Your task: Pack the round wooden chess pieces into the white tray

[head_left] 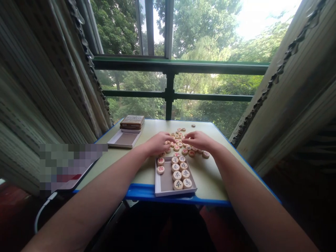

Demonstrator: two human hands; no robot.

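Observation:
Wooden Chinese chess pieces [176, 148] with red and black characters lie in a loose pile on the table. My left hand [159, 143] reaches over the left side of the pile, fingers apart and close to several pieces. From the right, my right hand [198, 140] bends over the pile with its fingers stretched down at the pieces. Neither hand visibly holds a piece, though the fingertips partly cover some. Nearer me is a shallow box tray [166, 193]. Two columns of black-character pieces [177, 175] fill its right side, and two red-character pieces [160, 169] sit at its upper left.
The pale table [210, 175] has a blue edge [141, 190]. At its back left stand a stacked brown box [132, 121] and an open shallow box part [124, 139]. One piece [193, 125] lies alone at the back. A white cable [39, 210] hangs at the left.

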